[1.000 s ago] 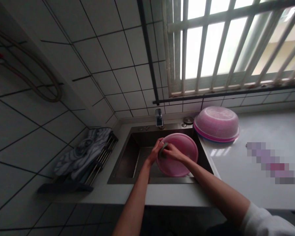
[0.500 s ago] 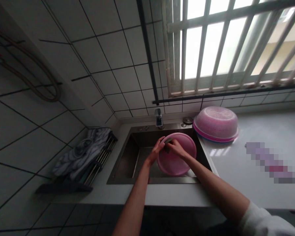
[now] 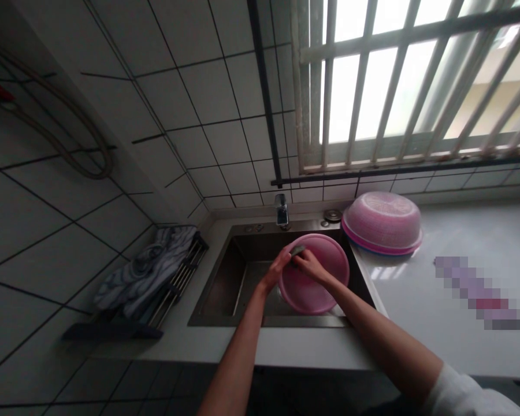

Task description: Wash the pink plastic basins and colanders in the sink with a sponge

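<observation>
The fingers of the right hand curl around a dark scouring pad and press it to the rim of a pink basin at its 11 o'clock edge. The left hand closes on the same rim at 9 o'clock. The basin stands tilted in the steel sink, below the faucet at 12 o'clock. At 2 o'clock an upturned pink colander sits on the countertop. At 9 o'clock a crumpled cloth lies on a rack.

1. Your right arm ends in a loose white sleeve near the shoulder.
2. Your left forearm is uncovered.
3. Your left hand and right hand are bare.
</observation>
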The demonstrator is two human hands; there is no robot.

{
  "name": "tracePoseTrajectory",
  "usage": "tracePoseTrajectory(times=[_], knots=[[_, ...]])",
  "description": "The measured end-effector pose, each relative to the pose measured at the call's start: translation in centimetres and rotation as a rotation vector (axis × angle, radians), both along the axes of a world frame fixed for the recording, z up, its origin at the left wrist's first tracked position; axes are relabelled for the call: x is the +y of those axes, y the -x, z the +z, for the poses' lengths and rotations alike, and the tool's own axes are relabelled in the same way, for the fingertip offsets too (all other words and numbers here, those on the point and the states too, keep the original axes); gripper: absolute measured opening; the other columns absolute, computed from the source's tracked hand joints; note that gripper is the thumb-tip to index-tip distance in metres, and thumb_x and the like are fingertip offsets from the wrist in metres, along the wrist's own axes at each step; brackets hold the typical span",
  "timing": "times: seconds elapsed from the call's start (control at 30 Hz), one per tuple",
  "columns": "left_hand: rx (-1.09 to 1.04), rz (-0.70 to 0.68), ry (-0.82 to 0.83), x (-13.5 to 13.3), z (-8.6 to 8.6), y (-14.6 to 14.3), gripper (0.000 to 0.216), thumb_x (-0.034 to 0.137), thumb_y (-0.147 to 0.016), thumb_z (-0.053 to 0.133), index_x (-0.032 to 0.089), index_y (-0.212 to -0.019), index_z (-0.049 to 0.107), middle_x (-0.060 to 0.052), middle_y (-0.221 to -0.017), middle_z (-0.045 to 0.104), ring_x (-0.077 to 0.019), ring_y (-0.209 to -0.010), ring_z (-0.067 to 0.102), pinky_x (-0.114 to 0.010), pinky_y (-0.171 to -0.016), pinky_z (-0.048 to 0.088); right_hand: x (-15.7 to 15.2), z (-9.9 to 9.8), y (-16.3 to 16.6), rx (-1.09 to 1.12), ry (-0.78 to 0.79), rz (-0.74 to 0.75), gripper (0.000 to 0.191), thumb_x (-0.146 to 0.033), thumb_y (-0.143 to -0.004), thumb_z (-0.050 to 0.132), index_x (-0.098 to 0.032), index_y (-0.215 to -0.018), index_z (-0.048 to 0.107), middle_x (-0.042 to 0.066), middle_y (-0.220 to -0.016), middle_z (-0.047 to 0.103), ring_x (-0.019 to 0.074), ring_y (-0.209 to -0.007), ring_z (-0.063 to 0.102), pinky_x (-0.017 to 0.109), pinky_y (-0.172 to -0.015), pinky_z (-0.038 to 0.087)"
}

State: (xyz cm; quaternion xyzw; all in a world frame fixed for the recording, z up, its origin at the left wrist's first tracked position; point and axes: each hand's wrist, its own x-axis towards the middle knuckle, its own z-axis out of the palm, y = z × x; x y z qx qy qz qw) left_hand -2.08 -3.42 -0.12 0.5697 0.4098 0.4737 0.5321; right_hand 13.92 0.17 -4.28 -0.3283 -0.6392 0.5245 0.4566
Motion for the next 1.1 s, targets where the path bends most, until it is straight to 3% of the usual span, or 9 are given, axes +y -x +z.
tracePoseTrajectory(times=[0.07, 0.13, 0.3, 0.37, 0.53, 0.63, 0.83, 0.97, 1.1], knots=[[0.010, 0.019, -0.006, 0.0, 0.0, 0.1, 0.060, 0.057, -0.088, 0.064, 0.020, -0.134, 0.064, -0.010, -0.144, 0.061, -0.0327, -0.141, 0.046, -0.048, -0.125, 0.021, -0.6, -0.2, 0.7, -0.077, -0.087, 0.164, 0.018, -0.032, -0.086, 0.059, -0.016, -0.092, 0.067, 0.005, -0.089, 0.070, 0.0183, -0.077, 0.061, 0.028, -0.071, 0.049], [0.019, 0.024, -0.011, 0.1, 0.0, 0.2, 0.058, 0.055, -0.089, 0.062, 0.018, -0.133, 0.065, -0.010, -0.142, 0.062, -0.0337, -0.140, 0.046, -0.047, -0.125, 0.022, -0.7, -0.2, 0.9, -0.155, -0.172, 0.198, 0.014, -0.027, -0.086, 0.059, -0.016, -0.089, 0.068, 0.006, -0.090, 0.071, 0.0185, -0.076, 0.062, 0.028, -0.072, 0.048], [0.036, -0.056, -0.086, 0.0, -0.1, -0.1, 0.053, 0.042, -0.091, 0.057, 0.020, -0.139, 0.059, -0.008, -0.150, 0.055, -0.0320, -0.144, 0.041, -0.046, -0.125, 0.020, 1.5, 0.2, -1.5, -0.304, -0.087, -0.310, 0.018, -0.023, -0.088, 0.055, -0.014, -0.089, 0.070, 0.011, -0.088, 0.073, 0.0216, -0.073, 0.064, 0.029, -0.067, 0.047], [0.043, -0.054, -0.105, 0.0, -0.2, -0.1, 0.053, 0.039, -0.090, 0.057, 0.021, -0.140, 0.058, -0.008, -0.149, 0.055, -0.0317, -0.142, 0.043, -0.046, -0.124, 0.023, 1.9, 0.3, -2.0, -0.365, -0.059, -0.415, 0.019, -0.023, -0.089, 0.056, -0.013, -0.090, 0.072, 0.014, -0.090, 0.073, 0.0236, -0.075, 0.066, 0.031, -0.070, 0.048], [0.039, -0.008, -0.107, 0.0, -0.8, 0.1, 0.052, 0.039, -0.089, 0.056, 0.021, -0.138, 0.059, -0.008, -0.144, 0.059, -0.0311, -0.138, 0.047, -0.046, -0.121, 0.027, -0.1, 0.0, 0.2, -0.334, -0.260, -0.168, 0.016, -0.027, -0.089, 0.061, -0.016, -0.094, 0.072, 0.012, -0.097, 0.074, 0.0230, -0.082, 0.066, 0.032, -0.077, 0.049], [0.057, -0.011, -0.118, 0.3, -0.9, 0.2, 0.052, 0.040, -0.088, 0.057, 0.022, -0.137, 0.059, -0.008, -0.143, 0.060, -0.0310, -0.135, 0.049, -0.046, -0.120, 0.028, -0.5, -0.3, 0.8, -0.300, -0.264, -0.071, 0.015, -0.027, -0.089, 0.061, -0.016, -0.088, 0.071, 0.011, -0.089, 0.074, 0.0219, -0.076, 0.065, 0.031, -0.073, 0.049], [0.015, 0.003, -0.096, 0.4, -0.4, -0.1, 0.053, 0.042, -0.089, 0.058, 0.022, -0.138, 0.058, -0.008, -0.143, 0.060, -0.0325, -0.135, 0.050, -0.047, -0.118, 0.031, 1.8, 0.3, -1.5, -0.295, -0.038, -0.488, 0.018, -0.025, -0.086, 0.062, -0.014, -0.098, 0.069, 0.014, -0.090, 0.073, 0.0254, -0.081, 0.067, 0.034, -0.077, 0.051], [-0.019, 0.039, -0.144, 0.8, -0.2, 0.0, 0.058, 0.043, -0.084, 0.065, 0.021, -0.137, 0.059, -0.010, -0.141, 0.061, -0.0338, -0.134, 0.051, -0.048, -0.118, 0.031, 1.0, 0.8, -0.5, -0.242, -0.210, -0.206, 0.023, -0.023, -0.085, 0.065, -0.017, -0.106, 0.069, 0.011, -0.106, 0.073, 0.0248, -0.093, 0.068, 0.033, -0.084, 0.051], [-0.024, 0.118, -0.174, 1.3, -0.3, 0.3, 0.057, 0.045, -0.084, 0.064, 0.020, -0.136, 0.060, -0.009, -0.142, 0.060, -0.0325, -0.135, 0.050, -0.046, -0.120, 0.030, -0.3, 0.7, 1.0, -0.312, -0.263, 0.036, 0.008, -0.020, -0.086, 0.062, -0.018, -0.091, 0.069, 0.007, -0.092, 0.074, 0.0207, -0.081, 0.067, 0.029, -0.074, 0.050]])
